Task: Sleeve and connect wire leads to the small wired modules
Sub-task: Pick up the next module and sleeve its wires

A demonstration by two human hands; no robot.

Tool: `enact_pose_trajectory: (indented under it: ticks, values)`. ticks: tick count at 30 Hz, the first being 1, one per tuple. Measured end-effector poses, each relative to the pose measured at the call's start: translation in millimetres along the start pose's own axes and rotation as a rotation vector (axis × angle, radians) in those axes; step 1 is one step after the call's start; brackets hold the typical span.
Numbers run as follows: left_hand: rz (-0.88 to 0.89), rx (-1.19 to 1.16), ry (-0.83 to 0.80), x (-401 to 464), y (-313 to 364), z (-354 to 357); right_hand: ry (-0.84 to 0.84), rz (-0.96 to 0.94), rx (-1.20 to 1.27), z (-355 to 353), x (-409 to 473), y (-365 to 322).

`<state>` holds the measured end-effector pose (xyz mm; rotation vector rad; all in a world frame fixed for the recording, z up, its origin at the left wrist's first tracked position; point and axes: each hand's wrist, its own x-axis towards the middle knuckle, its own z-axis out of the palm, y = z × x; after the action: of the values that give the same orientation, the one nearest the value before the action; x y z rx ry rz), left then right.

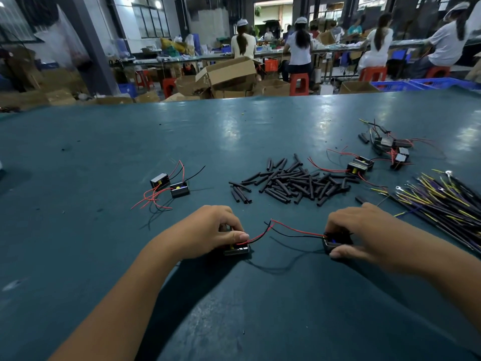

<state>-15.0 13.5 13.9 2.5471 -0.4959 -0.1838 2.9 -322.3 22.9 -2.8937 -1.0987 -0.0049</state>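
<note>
My left hand (208, 230) grips a small black module (237, 249) low over the teal table (234, 131), thumb on top. My right hand (361, 230) grips a second black module (331, 242) the same way. Red and black leads (283, 230) run from both modules and meet between my hands. A heap of short black sleeve tubes (291, 181) lies just beyond. Two more modules with red and black leads (170, 185) sit to the left.
A bundle of yellow and black wire leads (442, 199) lies at the right edge. More wired modules (361, 165) and a finished cluster (390, 144) sit at the far right. Beyond the table are cardboard boxes, red stools and seated workers.
</note>
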Motion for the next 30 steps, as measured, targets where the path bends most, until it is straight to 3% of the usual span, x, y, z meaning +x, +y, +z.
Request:
enact_pose_trajectory:
  ticks: [8,15,17,20,22,30]
  values:
    - [0.079,-0.097,0.123,0.3,4.5,0.1,-0.026,0.049,0.096,-4.7,-3.5,7.5]
    - [0.084,-0.331,-0.047,-1.4,20.6,6.2,-0.104,0.091,0.147,-14.1,-5.2,4.7]
    - [0.098,-0.382,-0.034,-1.8,22.6,6.8,-0.012,0.093,0.111,-13.9,-3.6,-1.3]
    - [0.128,-0.399,0.006,-1.0,26.8,9.5,0.347,0.013,0.19,-3.4,2.3,-21.8]
    - [0.139,-0.4,0.014,-1.1,30.2,10.6,0.501,-0.054,0.174,5.2,7.1,-38.2]
    - [0.166,-0.438,0.001,-5.7,33.2,8.4,0.352,-0.003,0.291,28.7,12.4,-43.1]
